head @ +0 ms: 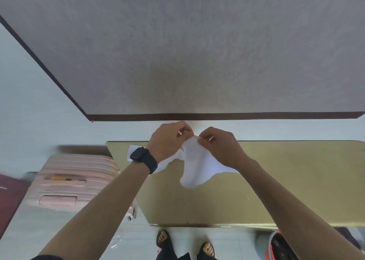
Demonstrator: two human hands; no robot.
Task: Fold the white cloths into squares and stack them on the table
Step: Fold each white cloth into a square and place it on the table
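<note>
1. Left grip point(167, 141): fingers curled, thumb and fingertips pinching the upper edge of the white cloth point(197, 166). It is hovering just short of the near edge of the grey counter point(197, 52).

2. Right grip point(219, 147): fingers curled, pinching the same upper edge just beside the left grip, with the two sets of fingertips almost meeting.

3. White cloth: unfolded and rumpled, hanging down from both grips over the olive counter point(276, 180). Its lower lobe is sagging towards the person. Whether it is touching the olive surface cannot be told.

4. White portion point(132, 151): showing behind the left wrist, over the olive counter's left corner. Whether it is part of the held cloth or a second one cannot be told.

5. Black watch point(143, 159): sitting on the left wrist.

6. Grey counter: filling the upper view, dark-edged, with a shadow lying near its front edge.

7. Pink suitcase point(75, 176): lying on the pale floor point(39, 101), just left of the olive counter.

8. Sandalled feet point(164, 240): standing on the floor below the olive counter's near edge.

9. Orange-and-dark item point(280, 246): lying at lower right, too cut off to identify.
</note>
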